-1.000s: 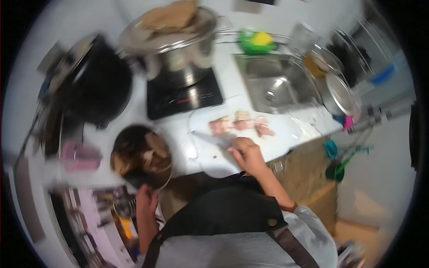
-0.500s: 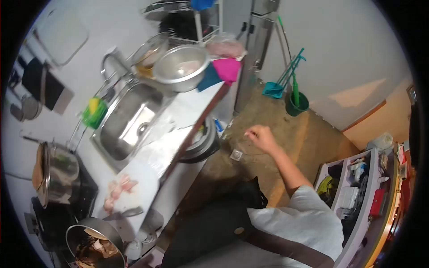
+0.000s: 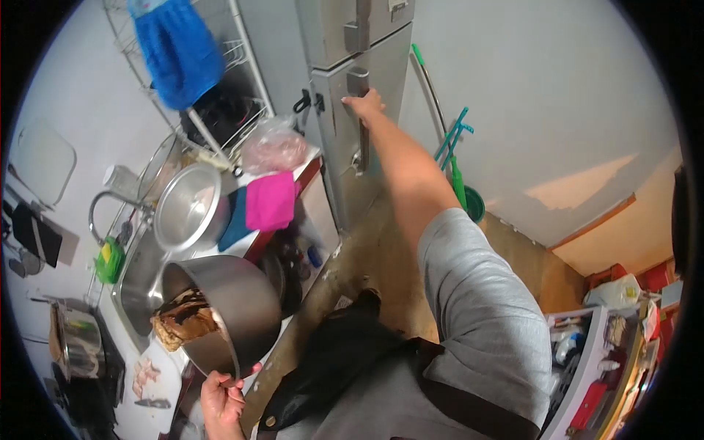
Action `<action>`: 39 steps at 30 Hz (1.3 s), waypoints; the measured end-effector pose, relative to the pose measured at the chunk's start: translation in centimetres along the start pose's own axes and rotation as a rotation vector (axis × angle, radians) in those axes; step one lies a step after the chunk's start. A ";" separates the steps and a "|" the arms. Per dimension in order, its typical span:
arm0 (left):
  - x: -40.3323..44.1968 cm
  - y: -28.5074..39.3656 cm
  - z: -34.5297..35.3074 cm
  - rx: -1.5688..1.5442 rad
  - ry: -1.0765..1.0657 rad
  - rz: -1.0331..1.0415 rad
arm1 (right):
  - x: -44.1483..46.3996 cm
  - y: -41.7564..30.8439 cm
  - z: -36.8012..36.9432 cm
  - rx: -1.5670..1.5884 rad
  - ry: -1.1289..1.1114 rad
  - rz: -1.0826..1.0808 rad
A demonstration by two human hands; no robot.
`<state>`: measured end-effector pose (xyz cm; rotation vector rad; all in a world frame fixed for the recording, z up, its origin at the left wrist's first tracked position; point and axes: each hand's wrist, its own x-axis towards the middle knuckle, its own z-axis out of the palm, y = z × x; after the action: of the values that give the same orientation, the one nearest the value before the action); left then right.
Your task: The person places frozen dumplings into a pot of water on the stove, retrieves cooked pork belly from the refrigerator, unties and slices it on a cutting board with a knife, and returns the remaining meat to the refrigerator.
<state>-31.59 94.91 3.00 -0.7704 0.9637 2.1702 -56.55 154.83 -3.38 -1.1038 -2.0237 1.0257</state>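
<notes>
My left hand (image 3: 221, 400) is closed on the rim of a deep metal pot (image 3: 249, 312), which hangs tilted beside the counter. Inside the pot lie browned pieces of food (image 3: 187, 323), their kind unclear. With the arm stretched far forward, my right hand (image 3: 367, 107) is wrapped round the upper end of a handle (image 3: 364, 136) on the lower door of a silver refrigerator (image 3: 334, 103). That door looks closed. Some of the right fingers are hidden behind the hand.
On the counter are a metal bowl (image 3: 189, 209), a pink cloth (image 3: 270, 202), a plastic bag (image 3: 275, 145) and a white cutting board (image 3: 158, 378) with raw meat pieces (image 3: 145, 375) and a knife (image 3: 152, 402). A sink (image 3: 136, 282) adjoins them. A green bucket (image 3: 474, 204) stands beyond the refrigerator.
My right hand has reached forward onto the refrigerator handle. The pot has come up from the lower left, with my left hand now visible on its rim. The view has shifted toward the refrigerator.
</notes>
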 end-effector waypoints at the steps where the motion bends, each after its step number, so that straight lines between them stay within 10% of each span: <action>1: 1.9 -0.8 2.1 0.133 0.072 0.052 | 1.9 0.5 0.2 0.043 -0.041 -0.056; 9: 13.7 -7.1 13.9 0.463 0.215 -0.163 | 4.2 7.5 -6.6 0.380 -0.336 -0.376; 15: 20.6 -12.2 20.9 0.509 -0.016 -0.098 | 9.5 23.5 -19.1 0.400 0.101 -0.313; 17: 24.2 -14.0 22.9 1.001 -0.054 0.055 | 11.3 25.2 -23.3 0.343 0.144 -0.215; 22: 33.2 -19.2 36.6 0.173 0.081 -0.113 | 15.4 27.7 -29.2 0.251 0.032 -0.128; 32: 59.6 -15.4 59.0 0.339 -0.118 0.038 | 17.9 28.8 -33.0 0.131 -0.145 -0.031; 35: 69.5 -13.8 60.3 0.535 -0.354 0.552 | 17.2 28.6 -33.2 0.085 -0.159 0.031; 39: 73.0 -9.6 64.6 0.275 -0.184 0.375 | 16.3 27.5 -32.7 0.017 -0.170 0.110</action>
<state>-86.56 173.52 -16.95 -0.2685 1.3567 2.2989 -27.39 189.81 -7.46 -1.1645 -2.1007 1.2280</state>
